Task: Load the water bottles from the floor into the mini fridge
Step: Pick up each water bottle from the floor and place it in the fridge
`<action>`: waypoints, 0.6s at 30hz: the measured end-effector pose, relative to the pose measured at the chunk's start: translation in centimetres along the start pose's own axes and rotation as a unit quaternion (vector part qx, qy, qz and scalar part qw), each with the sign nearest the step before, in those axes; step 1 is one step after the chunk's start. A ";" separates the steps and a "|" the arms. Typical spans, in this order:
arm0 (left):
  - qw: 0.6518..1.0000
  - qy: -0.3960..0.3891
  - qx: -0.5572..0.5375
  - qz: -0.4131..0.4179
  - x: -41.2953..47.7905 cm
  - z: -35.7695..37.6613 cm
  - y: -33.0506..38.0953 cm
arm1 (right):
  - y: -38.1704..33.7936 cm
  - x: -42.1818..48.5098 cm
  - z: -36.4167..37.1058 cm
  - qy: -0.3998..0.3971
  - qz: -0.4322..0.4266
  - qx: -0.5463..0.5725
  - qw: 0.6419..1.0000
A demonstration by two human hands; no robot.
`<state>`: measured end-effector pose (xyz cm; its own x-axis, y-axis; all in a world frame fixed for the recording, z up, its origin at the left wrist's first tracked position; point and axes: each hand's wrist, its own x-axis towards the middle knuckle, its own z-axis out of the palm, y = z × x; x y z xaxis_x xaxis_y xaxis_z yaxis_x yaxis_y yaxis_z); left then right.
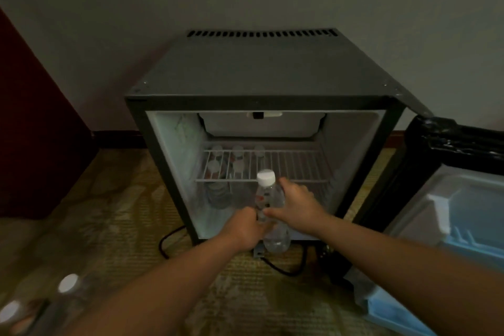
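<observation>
**Bottle held in both hands at the fridge mouth**

The bottle [268, 196] is gripped by both hands. The left hand [244, 228] is curled round its middle from the left. The right hand [296, 203] is wrapped round its upper part, with the thumb in front and the fingers behind. The bottle is held roughly upright, white cap uppermost, just in front of the open fridge [272, 102], and in this view the cap overlaps the front edge of the wire shelf [294, 165].

The two-handed hold is judged to be for steadying a tall bottle so that it can be passed in under the shelf, where headroom looks short. Several stored bottles [218, 191] are stood beneath the shelf at the back left, so the free space to their right is probably meant for this one. The door [463, 199] is swung open to the right, clear of the reach. More floor bottles [68, 285] are seen blurred at the lower left, so the loading is judged only part done.
</observation>
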<state>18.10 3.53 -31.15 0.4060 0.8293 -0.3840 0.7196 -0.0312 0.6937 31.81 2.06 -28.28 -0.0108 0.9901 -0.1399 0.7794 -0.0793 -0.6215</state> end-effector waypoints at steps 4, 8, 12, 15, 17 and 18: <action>1.000 -0.012 -0.013 -0.024 2.2 0.8 -2.2 | 1.8 1.3 2.5 -0.009 0.011 0.003 1.000; 0.999 -0.005 -0.011 -0.049 3.7 1.6 -3.4 | 3.4 2.8 4.1 -0.028 0.034 0.006 0.999; 0.997 0.005 -0.053 -0.056 4.8 2.2 -4.4 | 5.2 4.2 6.2 -0.012 0.061 0.059 0.996; 0.990 0.003 -0.129 -0.051 5.8 2.7 -5.3 | 5.9 5.0 7.7 0.009 0.056 0.107 0.993; 0.990 0.009 -0.128 -0.058 6.5 2.6 -5.8 | 6.0 5.9 8.4 0.015 0.061 0.132 0.989; 0.990 0.016 -0.129 -0.063 6.8 2.4 -6.0 | 6.0 6.4 8.7 0.015 0.069 0.135 0.988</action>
<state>17.96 8.03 -39.40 0.3024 0.8346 -0.4605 0.5938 0.2131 0.7759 30.96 6.88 -39.56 0.1059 0.9706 -0.2161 0.5766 -0.2370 -0.7819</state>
